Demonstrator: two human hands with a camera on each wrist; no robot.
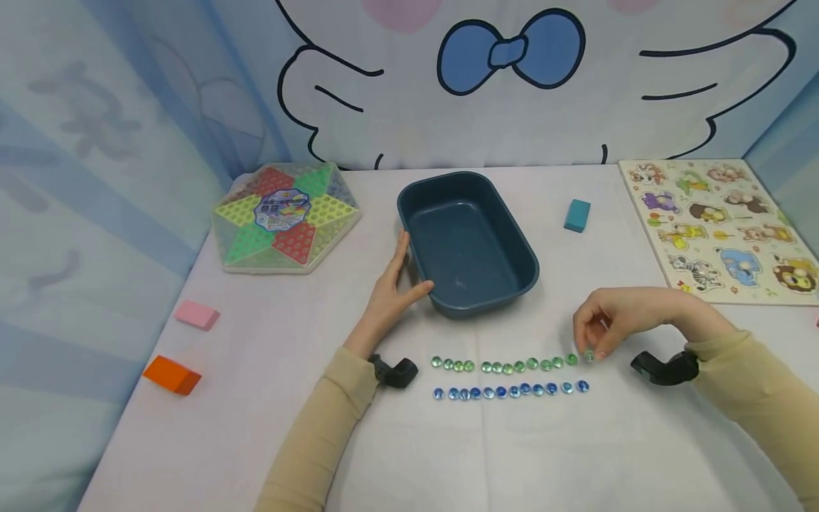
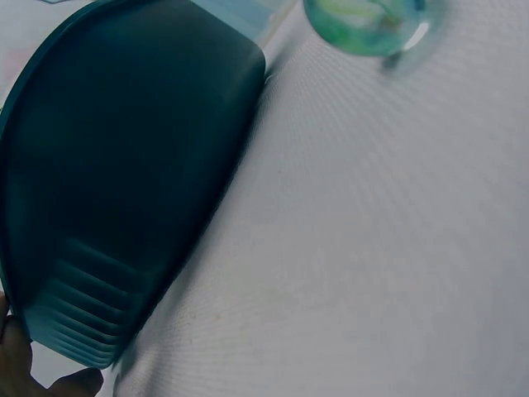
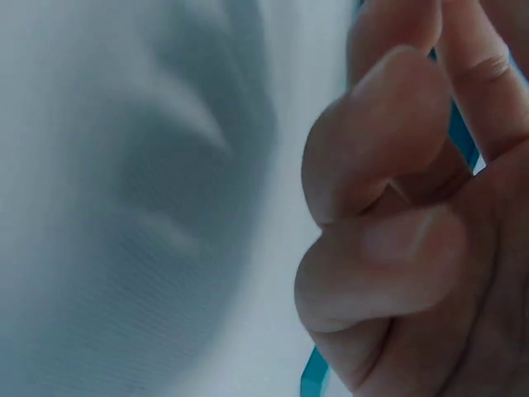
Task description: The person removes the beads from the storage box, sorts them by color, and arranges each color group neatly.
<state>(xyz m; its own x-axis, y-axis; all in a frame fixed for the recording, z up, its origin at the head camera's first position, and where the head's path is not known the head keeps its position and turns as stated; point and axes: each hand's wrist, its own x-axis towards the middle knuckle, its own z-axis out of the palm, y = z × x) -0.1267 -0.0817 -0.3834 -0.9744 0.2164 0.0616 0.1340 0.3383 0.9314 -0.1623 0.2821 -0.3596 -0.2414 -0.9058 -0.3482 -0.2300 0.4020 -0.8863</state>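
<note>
A dark blue rectangular basin stands at the middle of the table. My left hand touches its left side, thumb and fingers spread and fairly straight along the wall; in the left wrist view only fingertips show beside the basin. To the right, my right hand pinches a green glass marble between thumb and forefinger, at the right end of a row of green marbles. Beneath that runs a row of blue marbles. The right wrist view shows curled fingers, with the pinched marble hidden.
A hexagonal game box lies at the back left, an animal puzzle board at the back right. A teal block sits right of the basin. Pink and orange blocks lie near the left edge.
</note>
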